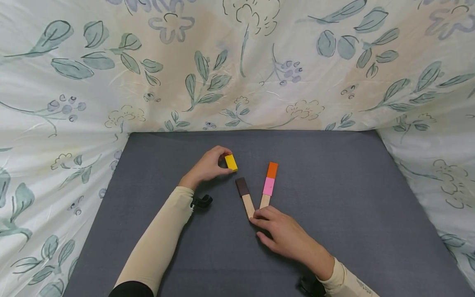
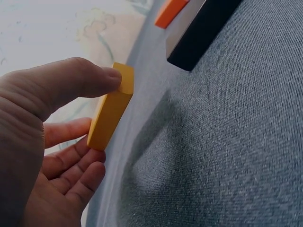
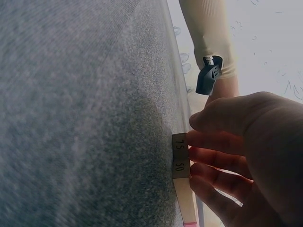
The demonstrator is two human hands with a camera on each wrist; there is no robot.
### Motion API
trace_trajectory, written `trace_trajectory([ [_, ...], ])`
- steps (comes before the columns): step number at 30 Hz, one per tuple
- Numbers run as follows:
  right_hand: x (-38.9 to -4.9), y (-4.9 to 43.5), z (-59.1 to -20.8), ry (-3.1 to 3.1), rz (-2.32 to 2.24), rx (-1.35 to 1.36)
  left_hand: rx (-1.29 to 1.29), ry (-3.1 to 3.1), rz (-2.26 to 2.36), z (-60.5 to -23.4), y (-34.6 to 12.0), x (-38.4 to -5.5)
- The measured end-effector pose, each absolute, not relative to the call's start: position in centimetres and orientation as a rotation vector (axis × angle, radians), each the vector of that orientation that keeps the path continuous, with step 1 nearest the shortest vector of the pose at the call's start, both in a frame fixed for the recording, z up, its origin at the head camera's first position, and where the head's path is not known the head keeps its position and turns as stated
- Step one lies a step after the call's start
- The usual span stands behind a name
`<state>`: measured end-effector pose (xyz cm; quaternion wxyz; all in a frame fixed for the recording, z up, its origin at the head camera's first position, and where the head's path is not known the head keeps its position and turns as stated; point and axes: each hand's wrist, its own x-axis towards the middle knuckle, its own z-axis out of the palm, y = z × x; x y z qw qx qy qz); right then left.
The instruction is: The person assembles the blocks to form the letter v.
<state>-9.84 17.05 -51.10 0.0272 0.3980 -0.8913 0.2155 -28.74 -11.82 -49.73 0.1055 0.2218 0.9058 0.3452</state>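
My left hand (image 1: 209, 165) pinches a yellow block (image 1: 231, 163) between thumb and fingertips; in the left wrist view the block is held above the cloth, its shadow below. Two rows of blocks form a V narrowing towards me. The left row has a dark brown block (image 1: 242, 187) at the far end and a plain wooden block (image 1: 248, 206) nearer. An orange block (image 1: 272, 169), a pink block (image 1: 269, 186) and another plain wooden block (image 1: 265, 201) make the right row. Fingertips of my right hand (image 1: 283, 235) touch the near ends, marked 75 and 50 in the right wrist view.
A grey cloth (image 1: 352, 198) covers the table. Floral fabric (image 1: 259, 90) hangs along the back and both sides. Each wrist wears a small black camera, the left one (image 1: 202, 201) just above the cloth.
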Motion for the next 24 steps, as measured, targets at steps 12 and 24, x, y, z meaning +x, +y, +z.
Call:
trace_trajectory([
  [12,-9.7,17.0,-51.0,-2.774,0.663,1.228,0.665,2.666,1.012,-50.1,-10.9,-28.3],
  [24,-9.7,17.0,-51.0,-2.773,0.658,1.226,0.691,2.651,0.995,-50.6,-10.4,-27.9],
])
